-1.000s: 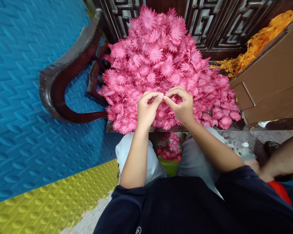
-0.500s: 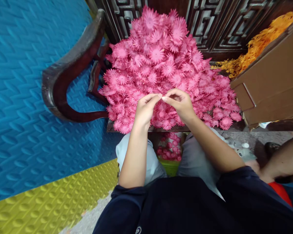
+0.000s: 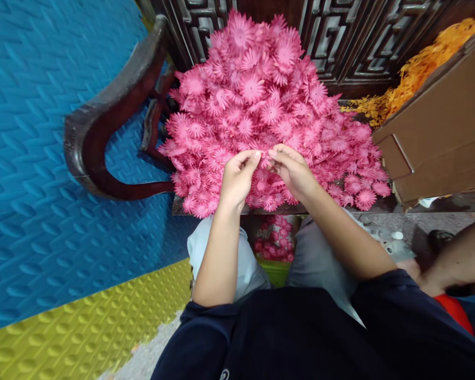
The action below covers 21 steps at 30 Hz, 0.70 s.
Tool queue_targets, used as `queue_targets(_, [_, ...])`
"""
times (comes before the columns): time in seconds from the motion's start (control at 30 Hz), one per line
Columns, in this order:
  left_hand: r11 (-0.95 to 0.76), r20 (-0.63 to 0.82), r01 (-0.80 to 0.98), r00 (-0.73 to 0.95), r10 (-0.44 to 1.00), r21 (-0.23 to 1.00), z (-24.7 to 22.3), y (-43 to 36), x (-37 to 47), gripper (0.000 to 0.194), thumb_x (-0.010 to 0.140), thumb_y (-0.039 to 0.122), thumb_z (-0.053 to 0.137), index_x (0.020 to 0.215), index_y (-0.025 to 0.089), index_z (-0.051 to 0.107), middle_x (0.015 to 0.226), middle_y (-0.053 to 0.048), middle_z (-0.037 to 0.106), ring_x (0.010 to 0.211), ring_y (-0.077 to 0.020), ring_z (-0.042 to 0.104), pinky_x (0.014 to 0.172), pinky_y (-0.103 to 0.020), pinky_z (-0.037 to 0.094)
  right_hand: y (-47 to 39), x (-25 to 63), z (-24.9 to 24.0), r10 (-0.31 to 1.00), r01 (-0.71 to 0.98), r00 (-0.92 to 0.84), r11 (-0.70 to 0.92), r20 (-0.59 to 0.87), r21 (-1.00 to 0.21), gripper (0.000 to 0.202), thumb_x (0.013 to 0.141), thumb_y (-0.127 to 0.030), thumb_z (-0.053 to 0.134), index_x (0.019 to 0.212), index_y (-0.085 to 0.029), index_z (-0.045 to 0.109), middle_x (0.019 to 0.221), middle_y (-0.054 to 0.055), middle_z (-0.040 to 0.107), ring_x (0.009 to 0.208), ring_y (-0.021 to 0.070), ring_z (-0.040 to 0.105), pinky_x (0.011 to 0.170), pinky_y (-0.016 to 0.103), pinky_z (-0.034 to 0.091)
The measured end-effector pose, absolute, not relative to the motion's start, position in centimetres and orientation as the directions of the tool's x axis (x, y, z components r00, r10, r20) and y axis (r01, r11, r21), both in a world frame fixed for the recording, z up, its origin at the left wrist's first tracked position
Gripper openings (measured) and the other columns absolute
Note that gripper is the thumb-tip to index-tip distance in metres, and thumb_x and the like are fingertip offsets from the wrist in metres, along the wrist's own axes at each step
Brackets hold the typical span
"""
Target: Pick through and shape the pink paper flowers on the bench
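Note:
A big heap of pink artificial flowers (image 3: 245, 89) with narrow pointed petals lies in front of me. Low over its near part, my left hand (image 3: 238, 177) is closed, thumb and forefinger pinched together. My right hand (image 3: 295, 171) faces it in a similar pinch, its other fingers curled under. A bit of pink (image 3: 264, 154) shows between the two sets of fingertips; it looks like part of a flower held there, but its shape blends into the heap behind. A small gap separates the hands.
The heap lies on a dark wooden seat with a curved armrest (image 3: 91, 137) at left and a latticed back (image 3: 332, 42). A cardboard box (image 3: 439, 121) and orange strands (image 3: 431, 66) are at right. More pink flowers (image 3: 277, 240) lie below, between my knees. Another person's limb (image 3: 459, 258) shows at right.
My fingertips, touching half a second ago, have come slightly apart, the right hand moving a little to the right. Pink material now shows between them. The view has shifted slightly.

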<state>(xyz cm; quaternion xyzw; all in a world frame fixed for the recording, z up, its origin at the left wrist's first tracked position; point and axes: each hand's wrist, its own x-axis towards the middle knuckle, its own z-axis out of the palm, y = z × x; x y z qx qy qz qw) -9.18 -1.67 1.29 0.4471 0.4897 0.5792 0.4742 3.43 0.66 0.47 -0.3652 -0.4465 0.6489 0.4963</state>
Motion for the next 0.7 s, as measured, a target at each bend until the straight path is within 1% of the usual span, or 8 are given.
queue_targets(0.1, [-0.077,0.060,-0.110,-0.154,0.986,0.991,1.1,-1.6,-9.2,0.026,0.073,0.044,0.069,0.071,0.018,0.068,0.070,-0.001,0.067,0.075,-0.0139,0.062,0.078,-0.027,0.048,0.7,3.5,0.5,0.961,-0.301,-0.275,-0.120,-0.035,-0.946,0.024,0.069,-0.039,0.069,0.071,-0.020,0.055,0.068,-0.004,0.053,0.066,0.0087,0.050,0.067,0.024,0.043])
queue_targets(0.23, [-0.080,0.066,-0.066,-0.196,0.978,0.995,1.0,-1.5,-9.3,0.023,0.075,0.040,0.068,0.074,0.017,0.068,0.075,-0.002,0.068,0.078,-0.0144,0.061,0.079,-0.027,0.046,0.6,3.5,0.5,0.959,-0.229,-0.282,-0.056,0.011,-0.972,0.025,0.071,-0.042,0.067,0.075,-0.020,0.056,0.071,-0.004,0.055,0.067,0.0091,0.052,0.072,0.026,0.045])
queue_targets(0.3, [-0.092,0.091,0.001,-0.206,0.974,0.996,0.9,-1.6,-9.3,0.022,0.077,0.038,0.065,0.074,0.017,0.067,0.076,-0.002,0.066,0.076,-0.0141,0.059,0.077,-0.026,0.045,0.5,3.4,0.6,0.961,-0.200,-0.272,-0.014,0.042,-0.980,0.027,0.071,-0.046,0.066,0.075,-0.021,0.057,0.071,-0.004,0.056,0.067,0.0092,0.053,0.073,0.026,0.046])
queue_targets(0.37, [-0.131,0.153,0.116,-0.205,0.967,0.984,0.9,-1.7,-9.3,0.020,0.080,0.036,0.062,0.072,0.017,0.066,0.076,-0.002,0.064,0.075,-0.0138,0.057,0.075,-0.025,0.044,0.4,3.3,0.7,0.966,-0.160,-0.246,0.033,0.073,-0.987,0.030,0.069,-0.048,0.068,0.072,-0.020,0.057,0.070,-0.003,0.057,0.068,0.0094,0.054,0.074,0.026,0.046])
queue_targets(0.43, [-0.177,0.219,0.222,-0.179,0.959,0.959,0.8,-1.7,-9.3,0.018,0.082,0.031,0.059,0.071,0.018,0.064,0.078,-0.002,0.061,0.076,-0.0139,0.056,0.074,-0.025,0.043,0.3,3.3,0.6,0.973,-0.101,-0.202,0.094,0.113,-0.990,0.032,0.064,-0.047,0.073,0.068,-0.019,0.056,0.069,-0.003,0.057,0.068,0.0096,0.053,0.072,0.026,0.045])
queue_targets(0.5, [-0.197,0.248,0.274,-0.164,0.955,0.941,0.6,-1.7,-9.3,0.017,0.084,0.027,0.056,0.071,0.018,0.062,0.079,-0.002,0.060,0.078,-0.0141,0.055,0.074,-0.025,0.042,0.2,3.2,0.5,0.975,-0.063,-0.173,0.132,0.141,-0.989,0.034,0.061,-0.045,0.076,0.066,-0.019,0.056,0.068,-0.003,0.057,0.067,0.0097,0.052,0.071,0.026,0.045])
queue_targets(0.6, [-0.180,0.250,0.283,-0.232,0.940,0.942,0.3,-1.6,-9.4,0.018,0.086,0.027,0.052,0.072,0.018,0.058,0.078,-0.002,0.058,0.079,-0.0145,0.054,0.075,-0.025,0.041,0.4,3.3,0.2,0.971,-0.111,-0.202,0.108,0.128,-0.988,0.033,0.064,-0.046,0.074,0.069,-0.019,0.057,0.070,-0.003,0.058,0.070,0.0103,0.054,0.075,0.027,0.045])
queue_targets(0.7, [-0.150,0.223,0.222,-0.354,0.908,0.963,0.2,-1.4,-9.4,0.021,0.087,0.033,0.052,0.071,0.019,0.054,0.076,-0.002,0.057,0.078,-0.0140,0.053,0.076,-0.025,0.041,0.7,3.4,-0.3,0.971,-0.183,-0.229,0.032,0.074,-0.983,0.032,0.067,-0.047,0.072,0.071,-0.019,0.057,0.072,-0.002,0.059,0.072,0.0103,0.055,0.077,0.027,0.046])
